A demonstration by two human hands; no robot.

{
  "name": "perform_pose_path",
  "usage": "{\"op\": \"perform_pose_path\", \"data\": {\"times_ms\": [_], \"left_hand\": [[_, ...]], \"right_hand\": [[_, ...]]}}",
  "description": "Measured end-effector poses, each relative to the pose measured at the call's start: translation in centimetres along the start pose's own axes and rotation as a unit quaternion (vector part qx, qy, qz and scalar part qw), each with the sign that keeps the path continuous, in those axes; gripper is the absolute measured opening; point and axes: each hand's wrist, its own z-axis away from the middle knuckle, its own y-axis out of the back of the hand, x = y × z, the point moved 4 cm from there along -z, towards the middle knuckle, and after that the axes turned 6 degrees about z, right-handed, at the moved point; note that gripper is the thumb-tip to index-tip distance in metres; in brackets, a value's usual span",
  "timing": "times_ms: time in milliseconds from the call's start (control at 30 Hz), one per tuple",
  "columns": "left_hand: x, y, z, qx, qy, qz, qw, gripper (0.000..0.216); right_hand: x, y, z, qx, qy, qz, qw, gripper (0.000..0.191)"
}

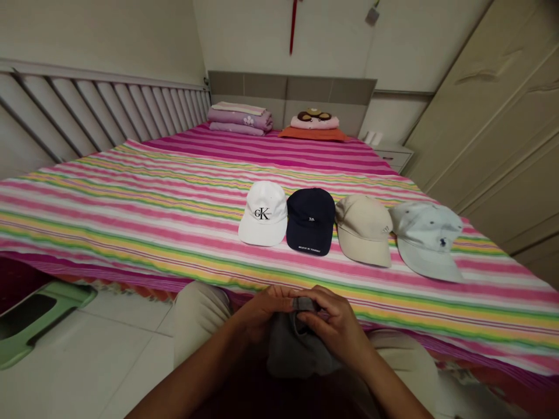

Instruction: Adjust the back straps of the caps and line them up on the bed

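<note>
Between my two hands, close to my lap, is a dark grey cap (301, 349), its back strap and opening facing up. My left hand (266, 308) pinches the strap from the left. On the other side my right hand (334, 317) has fingers and thumb closed on the same strap. The cap's brim is hidden or in shadow. Beyond my hands a row of caps lies on the bed: a white cap (264, 214), a navy cap (311, 221), a beige cap (364, 230) and a pale blue cap (428, 240).
The bed's striped sheet (131, 215) spreads before me. Folded purple bedding (240, 120) and a pink pillow (314, 122) sit by the headboard (286, 90). A railing (109, 110) runs along the left. A green stool (48, 314) stands on the floor at left.
</note>
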Motion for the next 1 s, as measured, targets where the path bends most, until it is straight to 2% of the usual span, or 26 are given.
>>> {"op": "perform_pose_path", "data": {"times_ms": [133,200,300,467,567,733,833,900,1000], "left_hand": [[0.0,0.6,-0.4,0.050,-0.089,0.031,0.994,0.024],[0.2,0.5,-0.4,0.056,-0.124,0.033,0.990,0.023],[0.4,0.1,-0.2,0.079,-0.133,0.005,0.988,0.019],[0.7,0.0,0.1,0.159,-0.109,-0.075,0.978,0.021],[0.7,-0.1,0.1,0.143,-0.084,-0.083,0.983,0.025],[1.0,0.2,0.3,0.125,-0.091,-0.064,0.986,0.018],[1.2,0.4,0.3,0.074,-0.086,-0.030,0.993,0.012],[1.2,0.4,0.2,0.046,-0.080,-0.004,0.996,0.011],[1.3,0.5,0.3,0.038,-0.084,0.008,0.996,0.013]], "right_hand": [[0.7,-0.4,0.5,0.067,-0.038,-0.007,0.997,0.019],[1.0,-0.4,0.6,0.086,-0.059,-0.008,0.994,0.014],[1.2,-0.1,0.7,0.102,-0.059,-0.002,0.993,0.013],[1.0,0.0,0.9,0.107,-0.004,0.029,0.994,0.021],[1.2,-0.2,1.0,0.113,-0.008,0.018,0.993,0.021],[2.2,-0.3,1.3,0.158,-0.091,-0.060,0.981,0.017],[2.3,-0.2,1.2,0.167,-0.103,-0.101,0.975,0.015],[2.2,-0.2,1.1,0.153,-0.097,-0.109,0.977,0.015],[2.3,-0.4,0.8,0.091,-0.115,-0.135,0.980,0.009]]}}
